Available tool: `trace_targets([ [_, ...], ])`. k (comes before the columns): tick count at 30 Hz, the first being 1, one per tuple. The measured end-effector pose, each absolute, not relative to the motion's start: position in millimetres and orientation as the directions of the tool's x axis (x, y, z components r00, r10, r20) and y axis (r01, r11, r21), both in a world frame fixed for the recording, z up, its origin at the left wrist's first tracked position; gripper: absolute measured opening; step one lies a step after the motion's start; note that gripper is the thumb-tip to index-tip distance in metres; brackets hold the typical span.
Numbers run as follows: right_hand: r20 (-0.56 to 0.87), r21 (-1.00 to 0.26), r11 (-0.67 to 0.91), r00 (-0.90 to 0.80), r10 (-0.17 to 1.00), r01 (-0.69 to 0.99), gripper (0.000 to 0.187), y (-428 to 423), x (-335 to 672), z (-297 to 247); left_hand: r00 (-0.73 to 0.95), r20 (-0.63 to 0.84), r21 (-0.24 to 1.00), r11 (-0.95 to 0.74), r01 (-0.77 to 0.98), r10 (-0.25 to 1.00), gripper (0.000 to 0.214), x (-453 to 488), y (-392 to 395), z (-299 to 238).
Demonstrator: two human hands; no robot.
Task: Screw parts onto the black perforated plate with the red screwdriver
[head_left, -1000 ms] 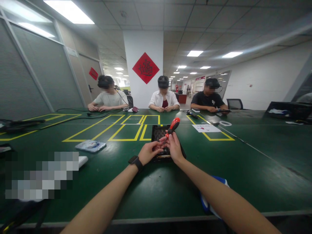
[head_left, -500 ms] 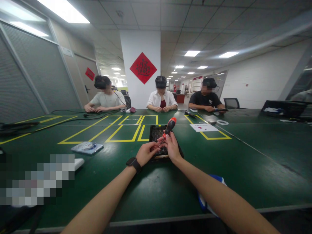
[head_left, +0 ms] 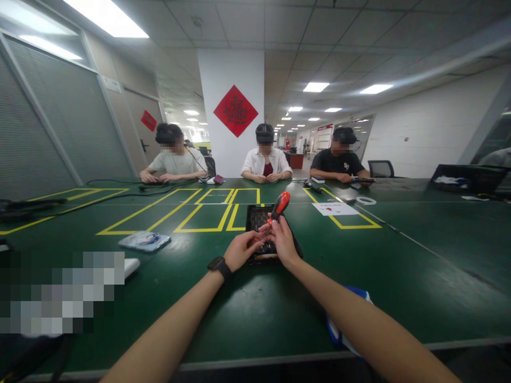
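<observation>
A screwdriver with a red and black handle is in my right hand, its handle pointing up and slightly right. Close beside it, my left hand, with a dark watch on the wrist, has its fingers pinched together at the lower end of the shaft. Whatever lies between those fingertips is too small to make out. Beneath both hands rests a black open tray or case on the green table; my hands cover part of its inside.
Left of my hands lies a flat, pale printed packet. A blue and white item is partly under my right forearm. Farther off are a white paper, a white ring and cables. Several people sit across the table.
The whole view has shifted very slightly. The screwdriver's handle leans a touch more to the right; both hands keep nearly the same pose over the black tray.
</observation>
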State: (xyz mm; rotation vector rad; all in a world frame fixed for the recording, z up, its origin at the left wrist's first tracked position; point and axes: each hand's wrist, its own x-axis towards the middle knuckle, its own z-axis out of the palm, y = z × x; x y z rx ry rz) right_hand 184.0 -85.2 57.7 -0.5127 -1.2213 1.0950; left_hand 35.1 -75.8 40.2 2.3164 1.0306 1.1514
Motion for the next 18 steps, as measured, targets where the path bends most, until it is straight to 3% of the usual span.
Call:
trace_targets([
  [12,0.485,-0.818,0.434,-0.048,0.873,-0.377,0.031,-85.2,185.1,58.8,0.422,0.515,0.595,-0.666,0.451,0.746,0.025,33.7,-75.5,40.2],
  [18,0.492,-0.819,0.448,-0.035,0.870,-0.359,0.029,-83.2,185.3,57.2,0.378,0.517,0.664,-0.638,0.389,0.768,0.029,37.3,-76.0,38.6],
])
